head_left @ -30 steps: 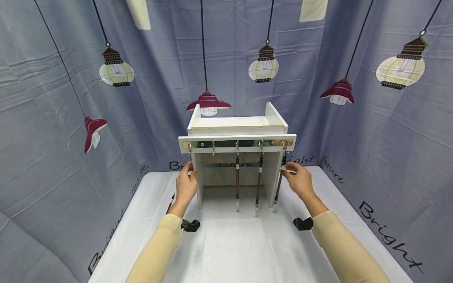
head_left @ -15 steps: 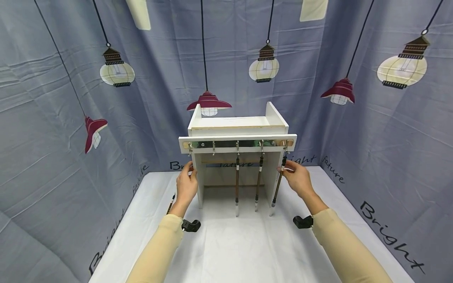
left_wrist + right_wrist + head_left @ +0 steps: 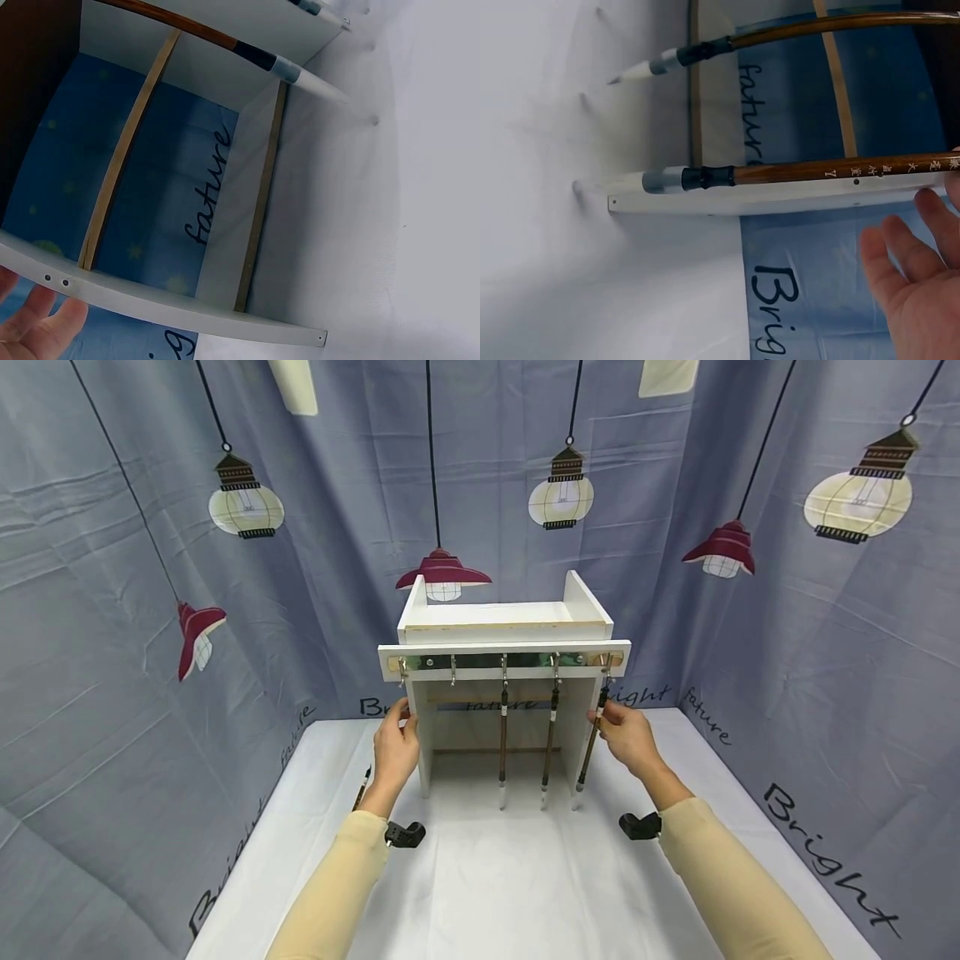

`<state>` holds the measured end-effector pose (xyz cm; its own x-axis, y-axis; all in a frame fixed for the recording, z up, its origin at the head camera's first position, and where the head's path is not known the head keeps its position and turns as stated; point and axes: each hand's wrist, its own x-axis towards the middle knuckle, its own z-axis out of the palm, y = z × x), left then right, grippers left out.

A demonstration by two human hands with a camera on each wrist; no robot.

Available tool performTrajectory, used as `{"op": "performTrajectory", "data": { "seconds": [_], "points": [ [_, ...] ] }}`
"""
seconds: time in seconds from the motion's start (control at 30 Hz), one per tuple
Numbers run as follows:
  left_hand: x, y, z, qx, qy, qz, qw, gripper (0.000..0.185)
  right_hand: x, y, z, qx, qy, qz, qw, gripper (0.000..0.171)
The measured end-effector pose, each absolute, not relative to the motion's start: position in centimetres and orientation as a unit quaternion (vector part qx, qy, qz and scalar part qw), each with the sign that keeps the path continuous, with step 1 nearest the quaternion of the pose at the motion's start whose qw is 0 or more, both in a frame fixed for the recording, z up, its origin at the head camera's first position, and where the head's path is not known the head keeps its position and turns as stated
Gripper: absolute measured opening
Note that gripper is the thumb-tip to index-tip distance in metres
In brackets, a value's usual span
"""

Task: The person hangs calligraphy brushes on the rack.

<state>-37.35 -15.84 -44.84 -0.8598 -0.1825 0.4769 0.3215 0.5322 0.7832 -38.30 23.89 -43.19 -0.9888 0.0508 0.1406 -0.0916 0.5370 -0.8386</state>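
Observation:
A white wooden rack [image 3: 422, 752] stands on the table, with a row of metal hooks [image 3: 453, 670] along its front bar. Three calligraphy brushes hang from the hooks, tips down: one at the middle [image 3: 503, 735], one right of it [image 3: 551, 739] and one at the far right [image 3: 591, 747]. My right hand [image 3: 632, 742] pinches the upper handle of the far-right calligraphy brush; in the right wrist view its other fingers [image 3: 896, 232] spread loosely beside the side panel. My left hand [image 3: 395, 747] rests its fingertips [image 3: 69, 316] against the rack's left panel.
Another brush [image 3: 363, 787] lies on the white-covered table [image 3: 495, 893], left of my left forearm. The two leftmost hooks carry no brush. An open tray [image 3: 502, 617] tops the rack. A printed curtain [image 3: 337, 568] surrounds the table.
The far-right brush's tip has shifted slightly left, and my right fingertips now reach past its handle. The left hand keeps its place at the panel. The head view tilts slightly.

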Motion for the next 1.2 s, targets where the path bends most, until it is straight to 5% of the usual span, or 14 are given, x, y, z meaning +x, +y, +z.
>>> {"op": "performTrajectory", "data": {
  "seconds": [0.37, 1.2],
  "points": [
    [-37.5, -16.1, -44.6, -0.042, -0.842, -0.479, 0.243, 0.043, -38.1, 23.7, -43.4, 0.005, -0.872, 0.483, 0.073, 0.048],
    [-36.9, -17.3, -45.0, -0.021, -0.854, -0.479, 0.204, 0.045, -37.9, 23.4, -43.2, -0.021, -0.887, 0.448, 0.109, 0.052]
  ]
}}
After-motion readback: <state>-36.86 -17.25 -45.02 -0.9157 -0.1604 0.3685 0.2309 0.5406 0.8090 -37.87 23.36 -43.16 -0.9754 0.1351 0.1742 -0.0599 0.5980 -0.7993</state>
